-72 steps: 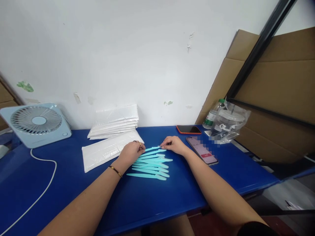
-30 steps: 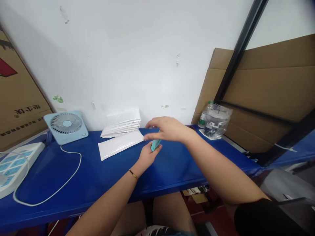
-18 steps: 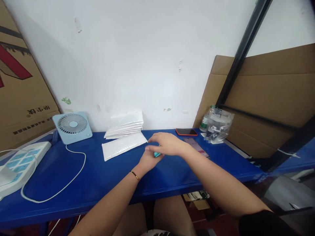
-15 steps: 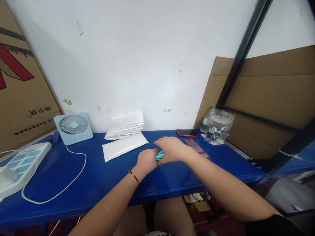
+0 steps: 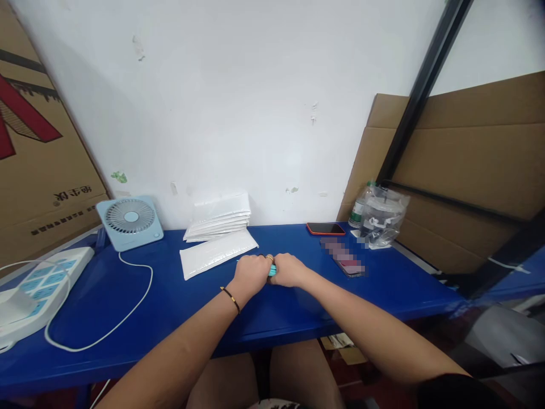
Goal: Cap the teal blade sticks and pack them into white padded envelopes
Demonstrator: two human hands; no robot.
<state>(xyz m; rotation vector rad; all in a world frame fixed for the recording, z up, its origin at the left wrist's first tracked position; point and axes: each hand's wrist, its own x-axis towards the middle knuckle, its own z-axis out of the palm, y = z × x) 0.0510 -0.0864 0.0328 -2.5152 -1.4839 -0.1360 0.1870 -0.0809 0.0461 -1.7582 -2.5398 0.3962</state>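
Left hand [image 5: 252,272] and right hand [image 5: 288,270] are clasping a turquoise bundle [image 5: 272,271] inside curled fingers [image 5: 280,263]; it's looking light, stiffish, wanting both ends held.

teal tools [image 5: 272,271]: plstc | tbl [image 5: 97,301]: glossy | pkts [image 5: 219,254]: shiny | ctn [image 5: 477,150]: matt cdbd

A pale-blue square desk fan [image 5: 131,218] stands near a long white power strip [image 5: 63,289]; far to the right, a red-edged black phone [image 5: 326,229] lies near a green-capped clear plastic bottle [image 5: 357,212].
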